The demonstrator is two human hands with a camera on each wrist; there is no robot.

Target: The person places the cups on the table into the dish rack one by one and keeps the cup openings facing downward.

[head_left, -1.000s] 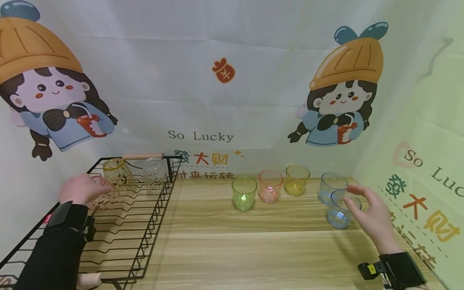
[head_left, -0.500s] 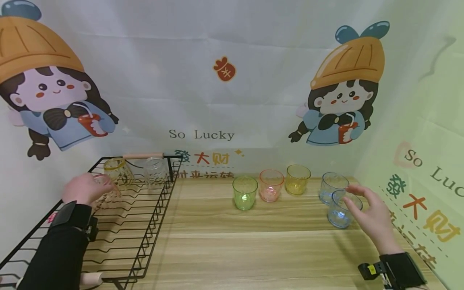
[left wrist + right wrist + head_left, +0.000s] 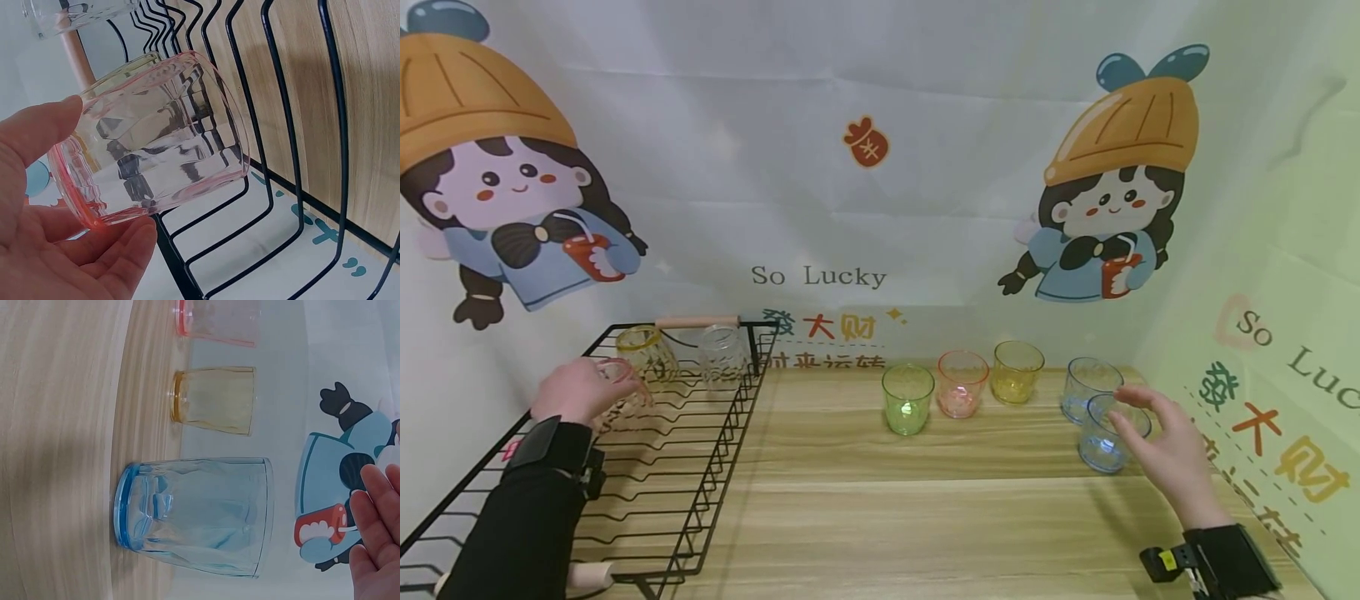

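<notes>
My left hand (image 3: 576,390) is over the rack and holds a pink-tinted glass (image 3: 156,140) by its thick red base. The thumb lies on one side of that base and the fingers on the other. The glass is upside down, its mouth towards the rack wires. In the head view the hand partly hides it. My right hand (image 3: 1172,454) hovers beside the nearer blue glass (image 3: 1103,446), which stands upright on the table. In the right wrist view its fingers (image 3: 375,515) are straight and apart from the blue glass. A second blue glass (image 3: 1078,392) stands just behind.
The black wire rack (image 3: 711,492) holds an upside-down yellow glass (image 3: 643,354) and a clear glass (image 3: 722,354) at its far end. A green glass (image 3: 907,400), a pink glass (image 3: 961,385) and a yellow glass (image 3: 1017,375) stand upright along the table's back. A printed cloth (image 3: 760,167) hangs behind.
My left hand has shifted very slightly to the right with the pink glass in its grip. The right hand has stayed almost where it was, and the standing glasses have not moved.
</notes>
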